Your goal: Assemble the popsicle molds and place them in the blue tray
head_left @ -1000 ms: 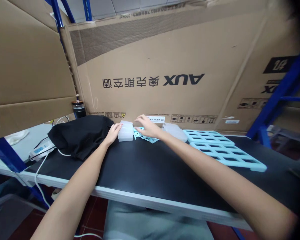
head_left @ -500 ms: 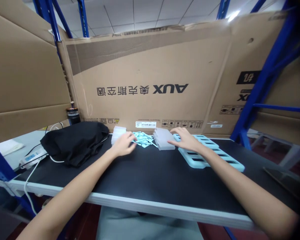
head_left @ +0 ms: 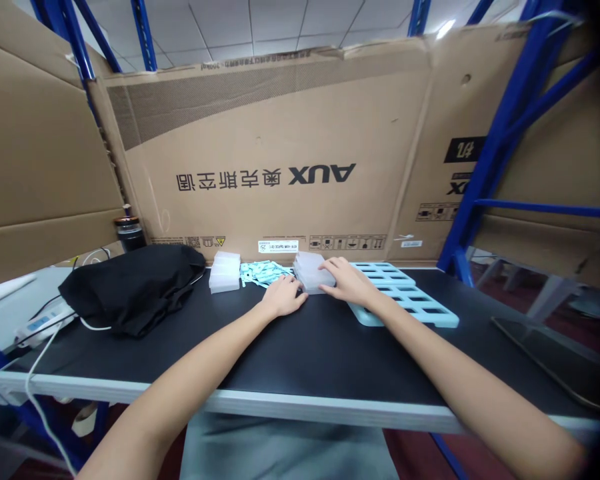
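Note:
Two stacks of clear frosted plastic boxes stand at the back of the black tabletop, a left stack [head_left: 225, 272] and a right stack [head_left: 311, 272]. Between them lies a loose heap of small light-blue strips [head_left: 264, 272]. My left hand [head_left: 284, 295] is at the front left corner of the right stack, palm down with fingers apart; its fingertips partly overlap the boxes. On the opposite side, my right hand [head_left: 349, 283] has thumb and fingers spread against the right edge of the same stack. Neither hand has lifted anything.
A light-blue slotted tray [head_left: 420, 300] lies right of my right hand, partly behind the forearm. Black cloth [head_left: 130, 287] is bunched at left, beside a dark jar [head_left: 129, 233] and a white power strip [head_left: 45, 320] with cables. Cardboard [head_left: 270, 133] walls the back.
My left hand has moved right, from between the left stack and the strips to the right stack. My right hand has come against that stack. The whole view has shifted slightly.

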Demonstrator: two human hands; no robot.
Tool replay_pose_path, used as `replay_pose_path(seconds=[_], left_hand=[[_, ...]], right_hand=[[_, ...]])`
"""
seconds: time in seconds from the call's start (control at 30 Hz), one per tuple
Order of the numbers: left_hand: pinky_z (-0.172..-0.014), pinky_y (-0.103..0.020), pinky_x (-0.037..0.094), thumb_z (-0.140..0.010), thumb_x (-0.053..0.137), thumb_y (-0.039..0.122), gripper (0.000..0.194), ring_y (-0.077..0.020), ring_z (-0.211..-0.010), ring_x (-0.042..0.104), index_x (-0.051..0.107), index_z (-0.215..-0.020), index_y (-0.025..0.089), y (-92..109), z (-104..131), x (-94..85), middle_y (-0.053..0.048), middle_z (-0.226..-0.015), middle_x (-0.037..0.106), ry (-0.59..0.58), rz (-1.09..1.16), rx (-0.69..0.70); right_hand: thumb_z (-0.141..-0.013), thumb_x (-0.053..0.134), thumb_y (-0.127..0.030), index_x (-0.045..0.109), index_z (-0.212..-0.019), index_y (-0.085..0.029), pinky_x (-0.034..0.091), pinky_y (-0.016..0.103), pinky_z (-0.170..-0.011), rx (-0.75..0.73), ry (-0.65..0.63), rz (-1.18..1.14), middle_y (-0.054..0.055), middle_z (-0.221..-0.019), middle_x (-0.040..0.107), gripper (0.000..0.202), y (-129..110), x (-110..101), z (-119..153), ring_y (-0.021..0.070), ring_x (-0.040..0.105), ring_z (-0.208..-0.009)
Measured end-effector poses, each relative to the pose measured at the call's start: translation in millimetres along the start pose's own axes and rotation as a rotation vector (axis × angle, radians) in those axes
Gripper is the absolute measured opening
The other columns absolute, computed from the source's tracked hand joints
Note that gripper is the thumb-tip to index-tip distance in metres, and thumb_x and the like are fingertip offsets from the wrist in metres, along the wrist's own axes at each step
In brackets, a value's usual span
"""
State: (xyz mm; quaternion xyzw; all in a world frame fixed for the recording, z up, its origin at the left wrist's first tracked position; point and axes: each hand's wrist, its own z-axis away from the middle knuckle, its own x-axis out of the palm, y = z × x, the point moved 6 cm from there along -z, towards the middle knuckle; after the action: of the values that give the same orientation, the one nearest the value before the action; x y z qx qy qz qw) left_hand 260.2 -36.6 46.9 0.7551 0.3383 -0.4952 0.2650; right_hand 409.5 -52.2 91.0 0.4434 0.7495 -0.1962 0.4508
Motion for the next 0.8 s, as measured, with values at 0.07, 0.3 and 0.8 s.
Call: replay_pose_path(seconds=[0.07,0.3,0.8], left_hand=[[-0.095,-0.039,0.043,-0.09,0.04,0.049,0.038,-0.0251,-0.11,0.051,0.059,-0.11,0.022,-2,5,-2.6,-0.008,-0.114,0.056,0.005,0.019,0.017],[-0.093,-0.039,0.044,-0.087,0.046,0.043,0.031,-0.0258,-0.109,0.051,0.062,-0.102,0.021,-29,22,-18.7,-0.008,-0.11,0.057,0.02,-0.01,-0.037],[-0.098,-0.038,0.038,-0.091,0.039,0.034,0.033,-0.0214,-0.111,0.049,0.062,-0.115,0.027,-22,24,-22.0,-0.002,-0.121,0.06,-0.008,0.001,0.134]], right_hand=[[-0.079,0.056,-0.049,0.053,-0.114,-0.02,0.044,0.041,-0.085,0.007,0.003,0.011,0.013,-0.112,0.055,0.046,0,-4,1,0.0288,0.05,-0.103],[-0.087,0.042,-0.05,0.056,-0.107,-0.017,0.041,0.042,-0.088,0.316,0.215,0.046,0.014,-0.103,0.059,0.041,59,-39,23,0.029,0.051,-0.102],[-0.083,0.049,-0.04,0.05,-0.126,-0.021,0.041,0.046,-0.091,-0.001,0.036,-0.022,0.011,-0.125,0.056,0.046,-10,-9,8,0.0301,0.047,-0.113]])
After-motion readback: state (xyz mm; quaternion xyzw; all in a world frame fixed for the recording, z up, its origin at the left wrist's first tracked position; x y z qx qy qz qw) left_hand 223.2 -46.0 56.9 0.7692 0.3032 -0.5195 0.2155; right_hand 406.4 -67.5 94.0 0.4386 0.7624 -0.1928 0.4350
